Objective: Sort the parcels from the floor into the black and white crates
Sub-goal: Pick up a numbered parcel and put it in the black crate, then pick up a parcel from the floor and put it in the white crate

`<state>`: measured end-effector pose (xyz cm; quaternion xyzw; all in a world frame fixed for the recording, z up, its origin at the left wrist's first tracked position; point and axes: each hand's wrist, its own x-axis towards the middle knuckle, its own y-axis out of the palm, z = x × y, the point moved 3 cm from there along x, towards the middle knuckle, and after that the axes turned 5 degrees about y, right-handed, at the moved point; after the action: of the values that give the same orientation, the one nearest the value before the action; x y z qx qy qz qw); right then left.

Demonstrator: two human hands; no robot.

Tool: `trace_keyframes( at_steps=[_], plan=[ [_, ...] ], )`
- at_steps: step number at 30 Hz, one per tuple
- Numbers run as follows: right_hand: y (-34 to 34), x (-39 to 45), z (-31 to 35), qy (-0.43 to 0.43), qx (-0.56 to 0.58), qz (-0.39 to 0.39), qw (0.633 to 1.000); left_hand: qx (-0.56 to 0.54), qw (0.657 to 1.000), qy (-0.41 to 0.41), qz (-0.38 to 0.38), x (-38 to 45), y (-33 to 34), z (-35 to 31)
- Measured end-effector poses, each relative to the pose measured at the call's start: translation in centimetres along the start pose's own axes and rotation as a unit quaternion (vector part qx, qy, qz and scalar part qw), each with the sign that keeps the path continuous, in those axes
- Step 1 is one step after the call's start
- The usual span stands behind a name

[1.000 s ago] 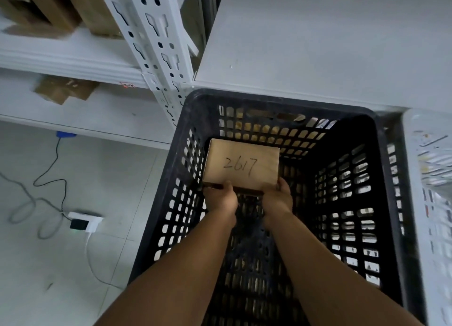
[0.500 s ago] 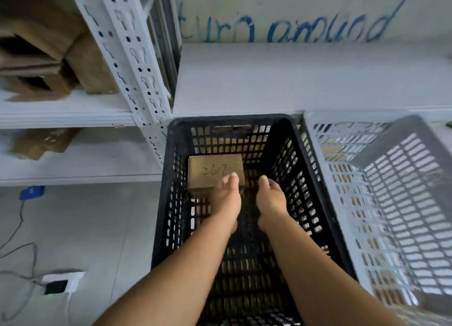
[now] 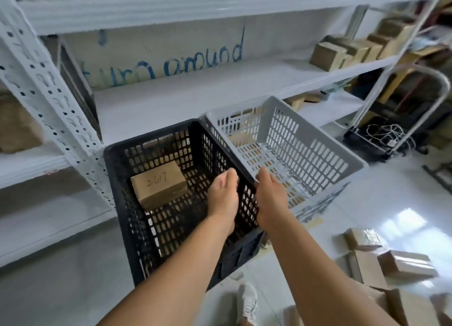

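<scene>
A brown cardboard parcel (image 3: 159,186) marked 2617 lies inside the black crate (image 3: 122,203), toward its far left. To its right stands the white crate (image 3: 318,159) with a brown parcel showing through its mesh. My left hand (image 3: 223,196) hovers over the black crate's right side, fingers relaxed and holding nothing. My right hand (image 3: 270,198) hangs over the rim between the two crates, also holding nothing. Several brown parcels (image 3: 391,264) lie on the floor at the lower right.
White metal shelving (image 3: 171,100) rises behind the crates, with cardboard boxes (image 3: 342,51) at its upper right. A hand trolley (image 3: 391,120) with cables stands at the right. A white shoe (image 3: 247,303) shows on the floor below the crates.
Both hands let go of the 2617 parcel, which now lies in the black crate, and drew back to the right. The view lifted and swung right, bringing the floor parcels into sight.
</scene>
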<state>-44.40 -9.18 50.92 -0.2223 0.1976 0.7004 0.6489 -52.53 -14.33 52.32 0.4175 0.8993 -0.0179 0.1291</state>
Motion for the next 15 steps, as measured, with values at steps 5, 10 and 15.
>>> trace_keyframes(
  at_steps=[5,10,15],
  plan=[
    [-8.1,-1.8,-1.3,0.003,0.066,-0.073,0.995,0.02,0.993,-0.001,0.116,-3.7,5.6,1.7],
    [-16.4,-2.1,-3.7,0.013,0.133,-0.143,0.981,0.073,0.974,-0.017,0.212,-7.5,11.7,4.9],
    [-24.5,-2.3,-7.1,0.066,0.178,-0.208,0.96,0.117,0.951,-0.072,0.276,-10.7,17.5,9.9]
  ],
)
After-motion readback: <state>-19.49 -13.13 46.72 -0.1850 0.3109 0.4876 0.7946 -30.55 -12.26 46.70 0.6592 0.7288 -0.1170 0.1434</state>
